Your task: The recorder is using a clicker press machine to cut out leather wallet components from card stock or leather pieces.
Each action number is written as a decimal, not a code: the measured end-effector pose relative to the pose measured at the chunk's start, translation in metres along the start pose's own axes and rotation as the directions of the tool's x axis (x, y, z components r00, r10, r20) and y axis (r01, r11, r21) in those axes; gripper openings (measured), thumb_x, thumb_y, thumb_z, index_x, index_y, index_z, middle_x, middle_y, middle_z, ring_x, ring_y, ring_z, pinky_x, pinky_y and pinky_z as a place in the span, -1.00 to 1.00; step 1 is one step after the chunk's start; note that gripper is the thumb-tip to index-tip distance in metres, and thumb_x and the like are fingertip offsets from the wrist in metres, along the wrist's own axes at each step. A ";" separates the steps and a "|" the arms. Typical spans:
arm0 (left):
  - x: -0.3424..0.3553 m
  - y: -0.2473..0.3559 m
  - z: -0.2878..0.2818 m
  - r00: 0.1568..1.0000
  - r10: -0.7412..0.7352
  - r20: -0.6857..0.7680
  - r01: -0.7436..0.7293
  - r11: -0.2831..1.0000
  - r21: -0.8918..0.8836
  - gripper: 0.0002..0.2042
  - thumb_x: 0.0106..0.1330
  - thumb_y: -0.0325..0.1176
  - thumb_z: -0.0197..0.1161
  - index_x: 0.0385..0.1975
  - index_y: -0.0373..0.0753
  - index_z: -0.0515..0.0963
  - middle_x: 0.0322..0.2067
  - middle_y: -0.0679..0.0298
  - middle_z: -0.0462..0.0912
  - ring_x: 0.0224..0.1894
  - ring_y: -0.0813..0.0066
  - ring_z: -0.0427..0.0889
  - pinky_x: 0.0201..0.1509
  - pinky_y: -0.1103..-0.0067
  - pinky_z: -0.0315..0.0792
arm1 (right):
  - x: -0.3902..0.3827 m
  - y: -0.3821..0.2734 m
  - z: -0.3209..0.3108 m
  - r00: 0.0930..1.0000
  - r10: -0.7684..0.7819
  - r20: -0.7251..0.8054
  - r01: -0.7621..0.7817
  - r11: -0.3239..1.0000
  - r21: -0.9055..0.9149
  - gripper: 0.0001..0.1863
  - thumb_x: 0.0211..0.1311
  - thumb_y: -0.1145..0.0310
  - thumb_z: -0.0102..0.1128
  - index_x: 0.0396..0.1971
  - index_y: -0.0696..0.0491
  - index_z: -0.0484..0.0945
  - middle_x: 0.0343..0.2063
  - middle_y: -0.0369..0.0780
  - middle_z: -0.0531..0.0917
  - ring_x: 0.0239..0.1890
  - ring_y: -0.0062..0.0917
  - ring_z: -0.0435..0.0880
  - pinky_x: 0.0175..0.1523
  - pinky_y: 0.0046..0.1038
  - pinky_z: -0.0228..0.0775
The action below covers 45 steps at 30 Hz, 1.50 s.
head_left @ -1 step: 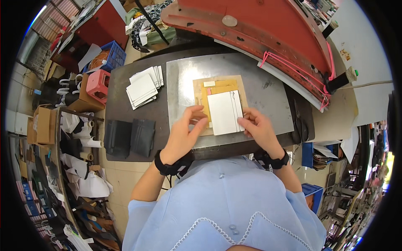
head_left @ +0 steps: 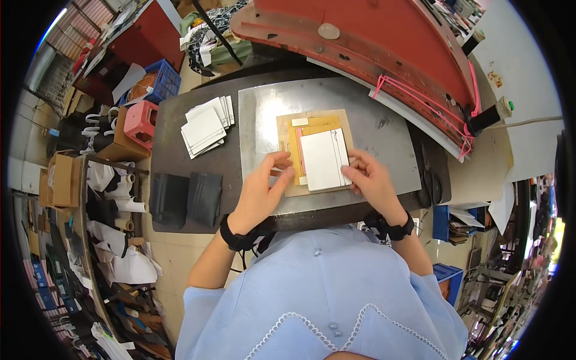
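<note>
A white rectangular panel with lines along its right side (head_left: 322, 157) lies over a yellow template with a pink strip on a tan board (head_left: 287, 126). My right hand (head_left: 372, 180) grips the panel's right edge, thumb on top. My left hand (head_left: 267, 186) is beside the template's left edge, fingers loosely curved and apart, holding nothing. The board rests on a metal plate (head_left: 390, 156) on the dark table (head_left: 171, 108). To the left are a stack of white panels (head_left: 203, 129) and two dark pieces (head_left: 168, 200) (head_left: 204, 198).
A large red machine part (head_left: 384, 42) with pink cord and a black spool (head_left: 489, 115) overhangs the table's back right. A pink stool (head_left: 141, 117), blue crate (head_left: 162, 87), cardboard boxes (head_left: 63, 180) and a shelf of rolls (head_left: 117, 198) stand at the left.
The white panel has shifted slightly right and away from me, showing more of the pink strip. My right hand moved with it; my left hand shifted slightly left.
</note>
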<state>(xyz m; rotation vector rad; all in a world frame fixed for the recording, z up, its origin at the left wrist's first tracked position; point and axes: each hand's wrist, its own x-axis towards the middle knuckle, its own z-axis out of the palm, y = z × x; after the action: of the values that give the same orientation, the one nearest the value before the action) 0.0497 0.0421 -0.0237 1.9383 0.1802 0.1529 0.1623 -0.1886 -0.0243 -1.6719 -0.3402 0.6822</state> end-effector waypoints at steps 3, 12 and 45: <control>0.014 -0.007 -0.009 0.977 0.212 -0.003 -0.198 0.917 0.347 -0.68 0.32 -0.37 0.29 0.02 -0.33 0.51 0.04 0.07 0.61 0.07 0.02 0.58 0.15 0.34 0.47 | 0.019 -0.002 0.002 0.997 -0.049 -0.062 0.050 0.999 0.002 -0.50 0.36 0.37 0.23 0.23 0.18 0.38 -0.47 -0.36 0.55 -0.46 -0.75 0.49 -0.39 -0.65 0.35; 0.038 -0.009 0.001 0.933 0.319 0.168 -0.358 0.771 0.527 -0.56 0.27 -0.32 0.33 0.12 -0.34 0.49 0.26 0.10 0.47 0.30 0.06 0.40 0.31 0.28 0.32 | 0.032 0.005 0.007 0.994 -0.085 -0.075 0.072 0.984 -0.163 -0.44 0.30 0.38 0.25 0.28 0.20 0.38 -0.48 -0.27 0.60 -0.47 -0.68 0.51 -0.31 -0.58 0.39; 0.059 -0.021 -0.013 0.859 0.394 0.328 -0.512 0.690 0.512 -0.55 0.27 -0.31 0.34 0.16 -0.19 0.50 0.25 0.09 0.44 0.32 0.07 0.39 0.34 0.29 0.31 | 0.034 -0.003 0.014 0.983 -0.172 -0.061 0.120 0.862 -0.493 -0.42 0.28 0.30 0.25 0.27 0.19 0.39 -0.54 -0.16 0.59 -0.53 -0.46 0.58 -0.35 -0.43 0.40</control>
<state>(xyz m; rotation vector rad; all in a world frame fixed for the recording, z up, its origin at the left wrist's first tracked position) 0.1042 0.0733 -0.0368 2.5801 -0.4568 0.2598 0.1814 -0.1576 -0.0309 -2.1279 -0.5970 0.4088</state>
